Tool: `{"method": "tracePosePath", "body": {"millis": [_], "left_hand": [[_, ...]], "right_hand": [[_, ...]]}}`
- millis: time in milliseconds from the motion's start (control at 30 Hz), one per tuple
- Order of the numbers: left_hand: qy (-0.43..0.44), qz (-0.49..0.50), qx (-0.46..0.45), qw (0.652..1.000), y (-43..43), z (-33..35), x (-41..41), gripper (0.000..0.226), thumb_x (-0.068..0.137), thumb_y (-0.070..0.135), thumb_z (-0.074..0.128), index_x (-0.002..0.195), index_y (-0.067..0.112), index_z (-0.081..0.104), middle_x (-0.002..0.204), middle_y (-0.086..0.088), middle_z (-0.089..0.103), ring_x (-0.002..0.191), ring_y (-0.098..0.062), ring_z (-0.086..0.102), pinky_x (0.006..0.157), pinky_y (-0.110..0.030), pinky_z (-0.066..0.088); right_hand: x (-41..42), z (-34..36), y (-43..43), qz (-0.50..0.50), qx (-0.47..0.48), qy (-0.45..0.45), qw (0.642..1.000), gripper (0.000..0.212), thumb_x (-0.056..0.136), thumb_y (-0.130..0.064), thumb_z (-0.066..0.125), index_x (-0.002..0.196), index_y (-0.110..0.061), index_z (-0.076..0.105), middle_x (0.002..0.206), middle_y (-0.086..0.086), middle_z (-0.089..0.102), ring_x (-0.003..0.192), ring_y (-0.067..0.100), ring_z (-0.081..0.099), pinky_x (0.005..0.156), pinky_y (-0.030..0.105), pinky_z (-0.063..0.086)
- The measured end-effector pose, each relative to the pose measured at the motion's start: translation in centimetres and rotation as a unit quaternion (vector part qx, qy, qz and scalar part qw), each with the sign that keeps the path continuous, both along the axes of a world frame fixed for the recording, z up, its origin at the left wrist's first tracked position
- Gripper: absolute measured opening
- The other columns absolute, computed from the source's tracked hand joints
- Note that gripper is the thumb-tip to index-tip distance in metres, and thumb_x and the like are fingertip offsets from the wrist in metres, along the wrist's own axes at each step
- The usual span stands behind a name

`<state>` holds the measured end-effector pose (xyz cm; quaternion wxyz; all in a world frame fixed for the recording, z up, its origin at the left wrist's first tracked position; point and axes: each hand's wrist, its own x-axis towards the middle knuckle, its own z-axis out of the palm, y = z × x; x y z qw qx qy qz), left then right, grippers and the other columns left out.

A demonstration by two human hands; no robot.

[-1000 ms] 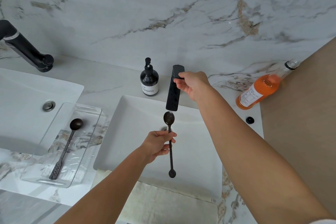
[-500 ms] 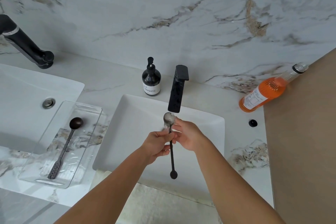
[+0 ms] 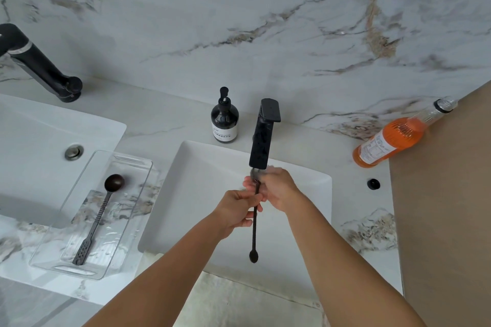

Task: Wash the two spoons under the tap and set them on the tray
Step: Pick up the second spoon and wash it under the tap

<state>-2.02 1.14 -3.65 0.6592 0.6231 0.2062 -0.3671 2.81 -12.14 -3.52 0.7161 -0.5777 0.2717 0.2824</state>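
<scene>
A long dark spoon (image 3: 254,231) hangs upright over the white basin (image 3: 202,194), its bowl just under the spout of the black tap (image 3: 263,135), where water blurs it. My left hand (image 3: 236,210) grips the handle's upper part. My right hand (image 3: 276,188) is wrapped around the bowl end, fingers on it. A second dark spoon (image 3: 98,218) with a perforated handle end lies in the clear tray (image 3: 132,220) on the counter to the left.
A dark soap pump bottle (image 3: 224,119) stands behind the basin. An orange drink bottle (image 3: 393,138) leans at the right beside a tan panel (image 3: 446,207). A second basin (image 3: 34,141) and black tap (image 3: 39,66) are at far left.
My right hand left the tap's lever and came down onto the spoon's bowl under the spout. Water now runs over the bowl. My left hand kept its grip.
</scene>
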Motion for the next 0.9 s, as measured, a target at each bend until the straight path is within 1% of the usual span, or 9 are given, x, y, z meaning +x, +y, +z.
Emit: {"method": "tracePosePath", "body": {"millis": [67,133,267,333,500,600,733,800,900], "left_hand": [[-0.008,-0.007,0.02,1.0,0.3,-0.1,0.2,0.019,0.094,0.025,0.064,0.089,0.014,0.078,0.078,-0.001,0.068,0.066,-0.015,0.053,0.061,-0.026,0.048],[-0.015,-0.018,0.034,0.999,0.5,-0.2,0.3,0.02,0.094,0.025,0.064,0.093,0.011,0.078,0.078,-0.001,0.068,0.066,-0.015,0.053,0.062,-0.025,0.048],[-0.019,-0.018,0.022,0.999,0.1,0.0,0.3,0.02,0.096,0.023,0.062,0.09,0.012,0.077,0.074,-0.001,0.065,0.064,-0.016,0.052,0.062,-0.027,0.047],[-0.02,-0.011,0.013,1.0,0.0,0.2,0.4,0.019,0.096,0.023,0.061,0.09,0.012,0.076,0.074,-0.002,0.062,0.066,-0.016,0.052,0.062,-0.027,0.048],[-0.029,0.019,0.038,0.999,0.3,0.1,0.4,0.023,0.098,0.017,0.056,0.083,0.009,0.073,0.065,0.0,0.051,0.06,-0.014,0.043,0.048,-0.024,0.044],[-0.044,0.039,0.032,0.998,0.3,0.1,0.1,0.028,0.1,0.012,0.051,0.081,0.006,0.069,0.056,0.003,0.047,0.046,-0.01,0.036,0.041,-0.021,0.027],[-0.051,0.053,0.036,0.997,0.1,0.5,0.6,0.029,0.102,0.013,0.045,0.086,0.004,0.067,0.054,0.002,0.044,0.039,-0.01,0.025,0.039,-0.017,0.018],[-0.045,0.055,0.037,0.997,0.3,0.6,0.9,0.029,0.102,0.01,0.044,0.086,0.004,0.067,0.052,0.002,0.043,0.041,-0.011,0.024,0.04,-0.017,0.018],[-0.034,0.043,0.01,0.998,0.9,0.4,0.7,0.028,0.102,0.011,0.043,0.087,0.006,0.066,0.047,0.008,0.043,0.041,-0.009,0.024,0.04,-0.018,0.017]], "right_hand": [[0.3,0.3,-0.6,0.017,0.071,0.011,0.997,0.015,0.09,0.012,0.053,0.101,0.007,0.062,0.086,0.019,0.07,0.076,0.028,0.073,0.064,0.034,0.059],[0.6,0.2,-0.6,0.0,0.069,0.012,0.998,0.023,0.088,0.02,0.05,0.105,0.009,0.062,0.088,0.02,0.069,0.081,0.031,0.075,0.078,0.036,0.063],[0.5,0.4,0.6,-0.032,-0.055,0.015,0.998,0.007,0.088,0.008,0.063,0.094,0.004,0.064,0.074,0.019,0.067,0.064,0.03,0.073,0.053,0.031,0.058],[0.6,0.2,0.8,-0.037,-0.068,0.004,0.997,0.005,0.09,0.004,0.063,0.094,0.002,0.063,0.071,0.018,0.066,0.062,0.031,0.072,0.048,0.029,0.055],[0.7,0.0,0.0,-0.041,0.054,0.012,0.998,0.014,0.091,0.012,0.056,0.103,0.005,0.06,0.081,0.019,0.065,0.072,0.031,0.075,0.058,0.028,0.061],[0.7,-0.3,0.0,-0.036,-0.002,-0.01,0.999,0.014,0.087,0.007,0.066,0.101,0.008,0.063,0.082,0.021,0.067,0.066,0.03,0.074,0.06,0.032,0.062],[1.1,-0.4,0.5,-0.009,-0.109,-0.025,0.994,0.012,0.082,0.0,0.072,0.088,0.009,0.066,0.078,0.023,0.069,0.067,0.035,0.073,0.07,0.041,0.062],[1.3,0.0,0.5,-0.006,-0.05,-0.025,0.998,0.005,0.086,0.009,0.062,0.088,0.006,0.065,0.08,0.021,0.069,0.069,0.031,0.074,0.065,0.035,0.062],[1.4,0.1,-0.2,-0.006,0.067,-0.01,0.998,0.024,0.088,0.022,0.046,0.098,0.007,0.062,0.086,0.018,0.068,0.08,0.031,0.073,0.079,0.037,0.062]]}}
